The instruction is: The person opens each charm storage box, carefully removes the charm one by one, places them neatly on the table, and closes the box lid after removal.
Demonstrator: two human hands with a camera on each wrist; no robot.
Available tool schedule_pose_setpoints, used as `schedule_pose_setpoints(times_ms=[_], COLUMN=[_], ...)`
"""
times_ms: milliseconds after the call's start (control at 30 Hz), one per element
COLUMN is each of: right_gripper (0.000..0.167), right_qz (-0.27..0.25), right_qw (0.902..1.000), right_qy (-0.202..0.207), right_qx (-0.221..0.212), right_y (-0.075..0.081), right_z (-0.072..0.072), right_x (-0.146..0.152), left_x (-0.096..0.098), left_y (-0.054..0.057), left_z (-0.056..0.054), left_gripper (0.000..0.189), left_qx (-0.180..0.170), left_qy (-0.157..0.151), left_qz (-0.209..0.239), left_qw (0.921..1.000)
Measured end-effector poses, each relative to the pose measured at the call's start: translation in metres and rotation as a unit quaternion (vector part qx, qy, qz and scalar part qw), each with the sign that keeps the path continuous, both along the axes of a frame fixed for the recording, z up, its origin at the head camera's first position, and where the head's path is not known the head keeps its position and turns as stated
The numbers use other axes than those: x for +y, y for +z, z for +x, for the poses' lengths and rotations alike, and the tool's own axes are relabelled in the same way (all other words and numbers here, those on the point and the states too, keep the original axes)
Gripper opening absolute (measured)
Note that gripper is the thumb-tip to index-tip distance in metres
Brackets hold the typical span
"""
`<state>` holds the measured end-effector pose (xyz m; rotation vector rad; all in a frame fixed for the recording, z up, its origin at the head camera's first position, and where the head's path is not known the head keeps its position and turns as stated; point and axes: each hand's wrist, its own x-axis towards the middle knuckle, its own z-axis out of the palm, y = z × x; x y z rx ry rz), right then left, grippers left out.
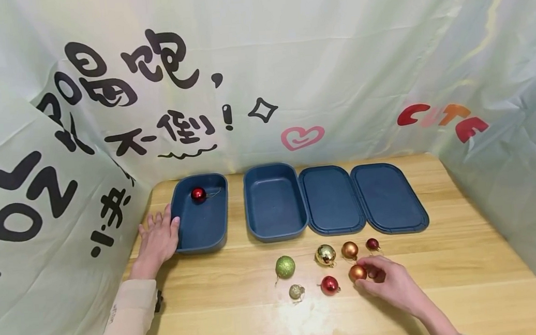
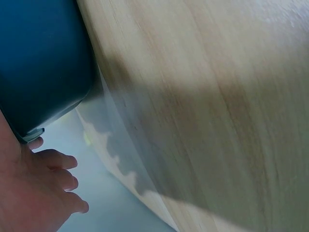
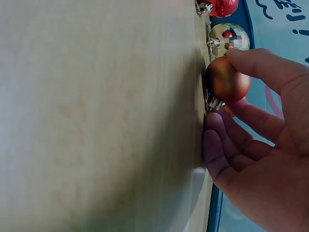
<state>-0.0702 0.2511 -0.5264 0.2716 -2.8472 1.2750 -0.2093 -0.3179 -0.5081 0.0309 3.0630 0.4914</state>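
A matte copper-orange bauble (image 1: 357,273) is pinched by the right hand (image 1: 394,281), between the thumb and a finger, at the front right of the group of baubles. Its small metal cap is turned toward the other fingers, which are bent. Whether the wooden table (image 1: 241,314) is touched by this bauble cannot be told.

By the left hand (image 1: 158,237), the outer left side of the left blue box (image 1: 200,224) is touched. Its fingers are spread and its thumb is placed by the rim. A shiny red bauble (image 1: 198,194) is held inside this box, near the back, with its thin string laid to the right.

Behind the pinched bauble, a second copper-orange bauble (image 1: 349,250) and a small dark red bauble (image 1: 372,244) are seen. To the left, a shiny gold bauble with flat faces (image 1: 325,255), another shiny red bauble (image 1: 329,285), a green glitter bauble (image 1: 285,267) and a small pale gold glitter bauble (image 1: 296,291) are spread out on the table.

A second blue box (image 1: 275,203) is set to the right of the first, with a gap between. Just beside it, two blue lids (image 1: 333,199) are laid flat, side by side. The table is backed by a pale printed cloth (image 1: 360,78).
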Motion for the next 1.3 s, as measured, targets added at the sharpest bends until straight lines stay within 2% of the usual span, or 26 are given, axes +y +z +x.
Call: schedule_pose_setpoints(times_ms=[400, 600, 733, 900, 1100, 1300], right_gripper=[0.045, 0.043, 0.036, 0.032, 0.034, 0.034], right_qz=[-0.002, 0.011, -0.022, -0.078, -0.105, -0.110], right_qw=[0.9991, 0.9985, 0.9991, 0.9962, 0.9927, 0.9883], right_qy=[0.018, 0.009, -0.003, 0.014, 0.056, 0.104], right_qx=[0.038, 0.053, 0.036, 0.034, 0.020, 0.020], right_y=[0.001, 0.019, 0.037, 0.057, 0.074, 0.083], right_z=[0.002, -0.008, -0.025, -0.054, -0.091, -0.120], right_x=[0.002, 0.003, -0.010, -0.042, -0.093, -0.144], left_x=[0.000, 0.000, 0.000, 0.000, -0.002, -0.002], left_y=[-0.001, -0.001, 0.000, 0.000, 0.000, -0.001], left_z=[0.000, 0.000, 0.000, 0.000, 0.000, -0.002], left_gripper=[0.071, 0.071, 0.071, 0.071, 0.072, 0.070], left_qx=[0.002, 0.001, 0.001, 0.000, 0.001, 0.007], left_qy=[-0.001, -0.001, -0.001, -0.001, 0.001, -0.001], left_qz=[0.005, 0.010, 0.012, 0.009, 0.006, 0.005], left_qw=[1.0000, 0.9999, 0.9999, 1.0000, 1.0000, 1.0000])
